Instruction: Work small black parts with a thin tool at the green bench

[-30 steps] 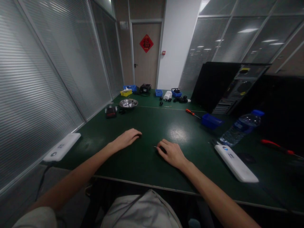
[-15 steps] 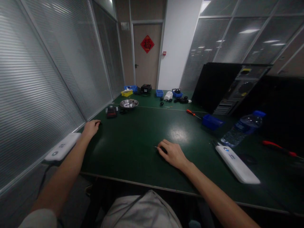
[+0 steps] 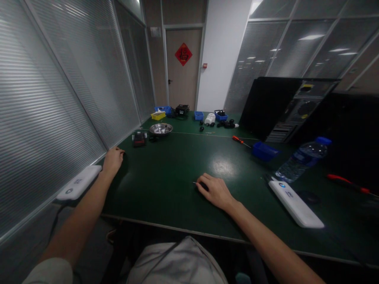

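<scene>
My right hand (image 3: 214, 191) rests low over the middle of the green tabletop, thumb and fingers pinched together. A thin pale pin-like piece (image 3: 194, 182) sticks out to the left from its fingertips; its kind is too small to tell. At the table's left edge, my left hand (image 3: 113, 159) is closed with its fingers bent downward near the blinds. Whatever those fingers hold, if anything, is hidden. A dark box-like object (image 3: 139, 139) lies just beyond the left hand, beside a shiny metal bowl (image 3: 160, 129) with small things in it.
On the right are a blue bin (image 3: 264, 152), an orange-handled screwdriver (image 3: 238, 139), a water bottle (image 3: 303, 159) and a white device (image 3: 296, 203). Another white device (image 3: 79, 182) sits at the left edge. A computer case (image 3: 284, 110) stands behind. Small bins (image 3: 199, 116) line the back.
My left hand has shifted slightly, its fingers turning more downward. My right hand stays in place with the thin piece.
</scene>
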`<control>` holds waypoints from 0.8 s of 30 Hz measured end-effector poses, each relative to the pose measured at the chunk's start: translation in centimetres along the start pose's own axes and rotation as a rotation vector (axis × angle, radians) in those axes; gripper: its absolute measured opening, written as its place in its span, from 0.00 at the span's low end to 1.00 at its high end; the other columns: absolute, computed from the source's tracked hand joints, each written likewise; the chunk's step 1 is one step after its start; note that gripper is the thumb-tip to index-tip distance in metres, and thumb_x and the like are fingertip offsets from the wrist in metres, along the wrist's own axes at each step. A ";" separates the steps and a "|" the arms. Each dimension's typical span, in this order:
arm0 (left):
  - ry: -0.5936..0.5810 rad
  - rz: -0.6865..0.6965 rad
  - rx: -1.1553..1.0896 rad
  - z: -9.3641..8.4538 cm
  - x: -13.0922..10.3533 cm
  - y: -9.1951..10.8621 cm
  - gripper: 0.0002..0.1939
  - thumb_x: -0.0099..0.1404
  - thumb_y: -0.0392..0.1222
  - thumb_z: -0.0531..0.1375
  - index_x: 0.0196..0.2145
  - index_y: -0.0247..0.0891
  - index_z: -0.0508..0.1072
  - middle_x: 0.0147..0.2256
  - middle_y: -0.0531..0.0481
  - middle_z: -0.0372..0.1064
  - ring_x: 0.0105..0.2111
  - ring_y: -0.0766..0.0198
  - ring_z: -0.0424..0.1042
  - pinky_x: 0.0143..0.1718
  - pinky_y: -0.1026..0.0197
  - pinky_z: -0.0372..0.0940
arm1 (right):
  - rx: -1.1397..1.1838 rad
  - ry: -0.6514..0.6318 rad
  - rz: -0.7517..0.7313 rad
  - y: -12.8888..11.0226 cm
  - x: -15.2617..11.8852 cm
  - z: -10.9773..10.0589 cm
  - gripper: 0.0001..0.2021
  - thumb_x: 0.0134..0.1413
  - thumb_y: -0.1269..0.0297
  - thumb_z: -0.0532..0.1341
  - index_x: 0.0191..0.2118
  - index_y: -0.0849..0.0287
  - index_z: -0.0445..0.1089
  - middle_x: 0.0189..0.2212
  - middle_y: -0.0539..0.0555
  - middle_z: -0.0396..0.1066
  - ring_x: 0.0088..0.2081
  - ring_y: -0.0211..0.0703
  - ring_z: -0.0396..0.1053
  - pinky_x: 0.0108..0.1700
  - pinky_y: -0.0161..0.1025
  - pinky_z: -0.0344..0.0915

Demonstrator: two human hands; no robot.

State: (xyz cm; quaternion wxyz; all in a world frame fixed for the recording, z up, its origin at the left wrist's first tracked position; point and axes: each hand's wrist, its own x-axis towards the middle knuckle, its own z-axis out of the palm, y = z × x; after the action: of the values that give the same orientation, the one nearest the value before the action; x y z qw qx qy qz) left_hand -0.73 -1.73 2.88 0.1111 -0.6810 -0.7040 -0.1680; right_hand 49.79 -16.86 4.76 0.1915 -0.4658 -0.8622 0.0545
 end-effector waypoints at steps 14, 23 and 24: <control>-0.037 -0.058 0.185 -0.7 -0.4 1.8 0.20 0.70 0.41 0.49 0.42 0.28 0.79 0.45 0.31 0.73 0.48 0.43 0.71 0.47 0.51 0.66 | -0.002 -0.016 0.003 0.0 0.0 0.1 0.11 0.73 0.58 0.54 0.45 0.54 0.71 0.40 0.51 0.72 0.34 0.39 0.71 0.34 0.36 0.57; 0.000 -0.127 -0.081 0.8 0.4 -0.7 0.18 0.70 0.40 0.53 0.49 0.33 0.78 0.48 0.39 0.76 0.49 0.49 0.73 0.53 0.54 0.65 | -0.005 -0.018 0.005 0.1 -0.1 0.0 0.10 0.73 0.58 0.54 0.45 0.53 0.71 0.41 0.51 0.72 0.35 0.39 0.71 0.34 0.36 0.57; 0.001 -0.129 -0.100 1.0 0.5 -1.0 0.18 0.69 0.40 0.54 0.50 0.34 0.79 0.48 0.39 0.76 0.49 0.50 0.73 0.53 0.54 0.65 | -0.003 -0.017 0.004 0.1 -0.1 0.0 0.10 0.73 0.58 0.54 0.45 0.53 0.71 0.41 0.51 0.72 0.35 0.39 0.71 0.34 0.36 0.57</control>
State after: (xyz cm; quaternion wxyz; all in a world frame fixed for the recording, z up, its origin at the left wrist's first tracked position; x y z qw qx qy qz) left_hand -1.71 -0.87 2.08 0.0661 -0.6388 -0.7371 -0.2102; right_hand 49.89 -16.86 4.71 0.1836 -0.4675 -0.8628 0.0574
